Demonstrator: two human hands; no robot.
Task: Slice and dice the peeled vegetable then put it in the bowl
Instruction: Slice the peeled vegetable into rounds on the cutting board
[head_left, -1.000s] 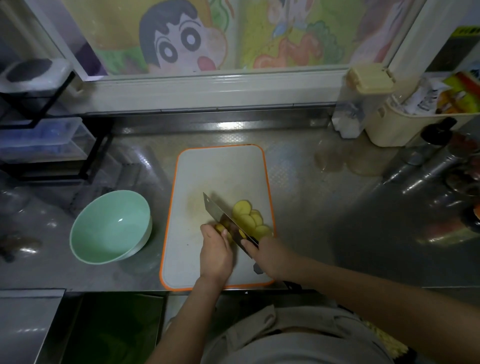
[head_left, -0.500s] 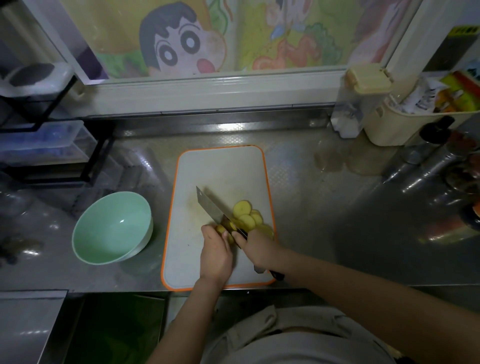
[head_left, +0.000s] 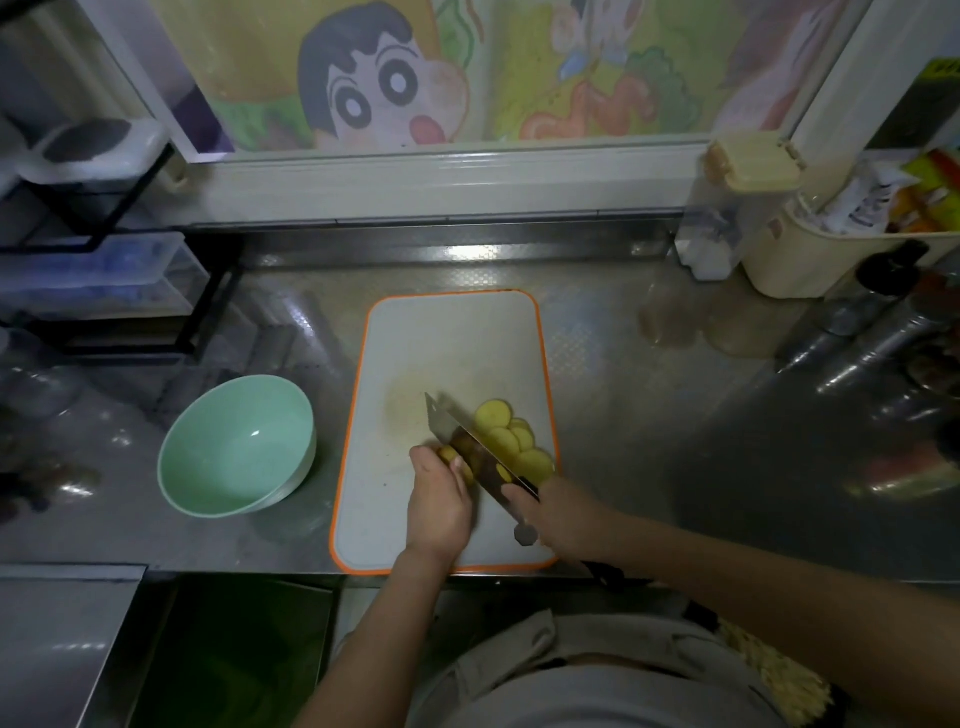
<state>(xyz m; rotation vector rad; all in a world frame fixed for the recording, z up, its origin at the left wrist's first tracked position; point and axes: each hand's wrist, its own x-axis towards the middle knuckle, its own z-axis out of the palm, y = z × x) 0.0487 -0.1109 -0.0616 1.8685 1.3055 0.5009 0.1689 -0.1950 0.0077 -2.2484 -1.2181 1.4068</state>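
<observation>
So the white cutting board (head_left: 452, 343) with the orange rim sits in the middle of the shiny metal table (head_left: 639, 415), and the action is all at its near right corner. The left hand (head_left: 439, 506) has its fingers curled down over the uncut end of the peeled yellow vegetable (head_left: 448, 454), pinning it to the board; only a small bit of it peeks out past the fingertips. The right hand (head_left: 563, 519) is wrapped around the handle of a cleaver-style knife (head_left: 465, 444), whose blade runs diagonally away from the person, right up against the vegetable beside the left hand's knuckles. On the far side of the blade is a little overlapping pile of round slices (head_left: 506, 434), lying flat on the board near its right edge. There's a yellow spot on the blade face too, but I honestly can't tell if it's a stuck slice or a reflection. The mint green bowl (head_left: 236, 447) is on the table just left of the board, with no vegetable in it.
</observation>
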